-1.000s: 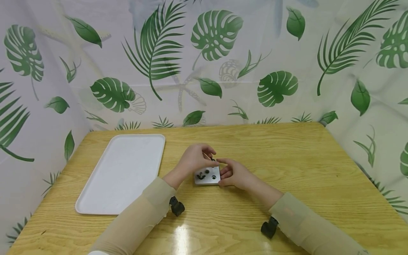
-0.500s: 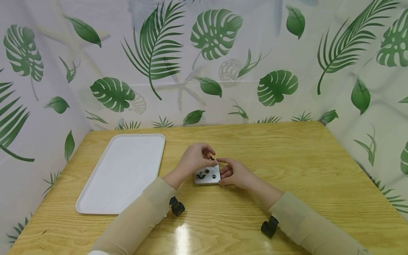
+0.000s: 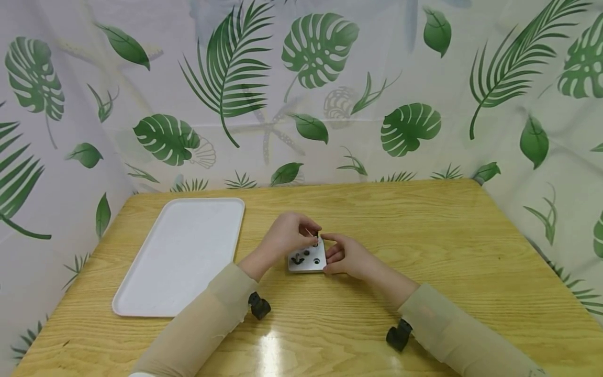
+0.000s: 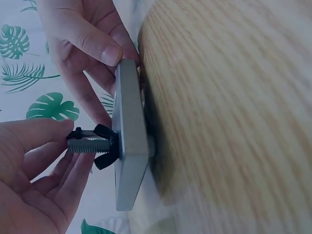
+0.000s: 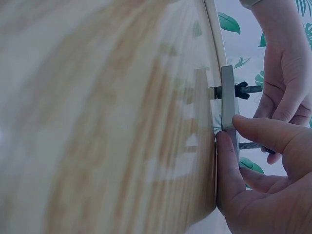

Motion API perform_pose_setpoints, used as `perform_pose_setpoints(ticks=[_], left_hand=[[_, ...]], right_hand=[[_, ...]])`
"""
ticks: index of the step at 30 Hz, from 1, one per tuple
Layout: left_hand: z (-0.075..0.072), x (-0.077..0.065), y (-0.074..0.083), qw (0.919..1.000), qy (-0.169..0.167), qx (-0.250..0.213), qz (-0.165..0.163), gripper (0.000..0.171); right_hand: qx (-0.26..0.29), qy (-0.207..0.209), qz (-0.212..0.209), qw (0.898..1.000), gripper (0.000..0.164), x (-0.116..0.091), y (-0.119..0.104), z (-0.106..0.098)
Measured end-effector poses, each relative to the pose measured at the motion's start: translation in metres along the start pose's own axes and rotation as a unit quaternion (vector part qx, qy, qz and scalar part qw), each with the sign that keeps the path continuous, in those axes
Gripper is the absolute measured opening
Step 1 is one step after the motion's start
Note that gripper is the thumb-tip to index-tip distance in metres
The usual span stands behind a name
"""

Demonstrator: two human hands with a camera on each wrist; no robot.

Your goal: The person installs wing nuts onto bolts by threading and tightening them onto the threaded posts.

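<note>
A silver metal plate point(image 3: 307, 264) with several holes is held just over the table. My right hand point(image 3: 350, 257) grips its right edge, thumb on one face and fingertip on the other in the right wrist view. One bolt point(image 4: 85, 146) sticks up through the plate, with a black wing nut point(image 4: 106, 147) down against the surface. On a second bolt point(image 5: 249, 146), another black wing nut point(image 5: 266, 150) sits near the free end. My left hand point(image 3: 287, 233) pinches that nut between thumb and fingers, partly hiding it.
A white rectangular tray point(image 3: 181, 256) lies on the wooden table point(image 3: 447, 241), left of the hands. Behind the table hangs a leaf-patterned cloth point(image 3: 264, 94). Black wrist cameras sit by both sleeves.
My left fingers have shifted slightly around the black wing nut, which shows at a different angle. The right hand and the plate have stayed nearly still.
</note>
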State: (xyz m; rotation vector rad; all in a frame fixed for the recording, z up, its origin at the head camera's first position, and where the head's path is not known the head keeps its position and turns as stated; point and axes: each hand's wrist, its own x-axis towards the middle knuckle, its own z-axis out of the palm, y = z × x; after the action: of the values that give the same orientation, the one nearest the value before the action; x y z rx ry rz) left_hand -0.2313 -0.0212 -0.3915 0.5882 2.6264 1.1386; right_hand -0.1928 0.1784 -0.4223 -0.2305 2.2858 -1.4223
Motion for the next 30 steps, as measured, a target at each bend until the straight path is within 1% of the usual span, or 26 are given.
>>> perform_pose_setpoints(ticks=[4, 14, 21, 30], left_hand=[[0.0001, 0.0001, 0.0008, 0.9999, -0.004, 0.012, 0.008, 0.025], [0.0049, 0.0018, -0.0060, 0.9996, 0.023, 0.009, 0.012, 0.020], [0.0041, 0.0013, -0.0048, 0.9991, 0.024, 0.013, 0.031, 0.021], [0.0049, 0.0024, -0.0036, 0.9991, 0.014, 0.027, 0.030, 0.021]], right_hand=[[0.002, 0.003, 0.004, 1.000, 0.085, 0.0004, 0.0000, 0.0002], [0.003, 0.006, 0.003, 1.000, 0.084, 0.0009, 0.0014, 0.0006], [0.007, 0.006, 0.004, 1.000, 0.084, 0.0004, 0.0005, 0.0005], [0.001, 0.009, 0.013, 1.000, 0.084, -0.0012, -0.0016, 0.0011]])
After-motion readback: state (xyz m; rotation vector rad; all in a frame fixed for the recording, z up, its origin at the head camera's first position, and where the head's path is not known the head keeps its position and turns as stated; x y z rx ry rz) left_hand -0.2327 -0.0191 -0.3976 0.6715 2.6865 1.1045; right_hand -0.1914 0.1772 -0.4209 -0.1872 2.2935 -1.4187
